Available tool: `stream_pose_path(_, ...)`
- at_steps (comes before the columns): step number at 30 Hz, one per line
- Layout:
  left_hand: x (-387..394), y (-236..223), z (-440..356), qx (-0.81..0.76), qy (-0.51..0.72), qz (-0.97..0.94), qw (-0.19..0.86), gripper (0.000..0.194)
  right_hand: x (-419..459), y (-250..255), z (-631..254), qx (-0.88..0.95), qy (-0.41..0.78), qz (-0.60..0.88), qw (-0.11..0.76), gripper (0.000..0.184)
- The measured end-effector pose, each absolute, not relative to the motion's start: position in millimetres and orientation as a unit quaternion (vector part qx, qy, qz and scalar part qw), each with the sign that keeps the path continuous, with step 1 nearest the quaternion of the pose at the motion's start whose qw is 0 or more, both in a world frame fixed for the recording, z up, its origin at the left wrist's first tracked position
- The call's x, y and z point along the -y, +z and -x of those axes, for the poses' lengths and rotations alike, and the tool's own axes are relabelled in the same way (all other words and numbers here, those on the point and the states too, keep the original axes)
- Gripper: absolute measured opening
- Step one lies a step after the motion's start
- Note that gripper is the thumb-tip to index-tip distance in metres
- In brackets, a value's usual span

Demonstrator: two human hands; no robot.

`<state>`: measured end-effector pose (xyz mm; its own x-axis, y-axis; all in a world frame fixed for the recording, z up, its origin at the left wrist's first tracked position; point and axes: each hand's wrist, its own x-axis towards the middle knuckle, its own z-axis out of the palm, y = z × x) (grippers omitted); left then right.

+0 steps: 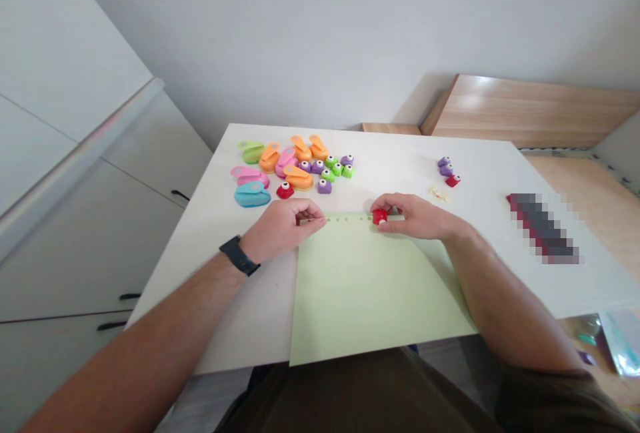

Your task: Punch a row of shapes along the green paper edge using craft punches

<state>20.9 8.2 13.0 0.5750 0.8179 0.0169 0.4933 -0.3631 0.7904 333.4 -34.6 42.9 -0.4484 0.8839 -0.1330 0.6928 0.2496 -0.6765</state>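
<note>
Right of frame centre, I see the right hand (pixel 411 215) gripping the small red plastic punch (pixel 379 216) at the pale-green paper sheet (pixel 375 286); the left hand (pixel 290 223) pinches its top edge. I'd keep that edge flat, squaring up with the small round holes (pixel 345 219).

Single view, head-worn. The camera sits above the dark shirt (pixel 360 396) at the lower edge, facing forward and steeply down across the white table (pixel 235 326) toward the grey wall (pixel 300 39). Range: near; left hand (pixel 290 223) and right hand (pixel 413 217) appear around mid-frame. Wide field, spanning cabinets (pixel 55 206) at left to wood-grain panel (pixel 540 109) at right.
</note>
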Motion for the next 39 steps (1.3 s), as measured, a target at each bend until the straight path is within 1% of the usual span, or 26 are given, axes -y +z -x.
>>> stream_pose_path(7,-8.9,11.5,-20.4,-0.412,0.209,-0.797,0.389,0.028,36.5,46.9,-330.0,0.78,0.344,0.505,0.135,0.028)
stream_pose_path(13,-8.6,12.3,-20.7,-0.414,0.213,-0.798,0.382,0.028,36.5,40.0,-328.8,0.771,0.342,0.518,0.145,0.029)
stream_pose_path(21,-8.1,12.5,-21.3,-0.409,0.21,-0.797,0.392,0.028,37.0,40.0,-326.2,0.779,0.307,0.534,0.12,0.027)
stream_pose_path(39,-8.9,10.9,-21.1,-0.412,0.208,-0.797,0.389,0.028,39.8,44.8,-320.4,0.777,0.297,0.543,0.117,0.023)
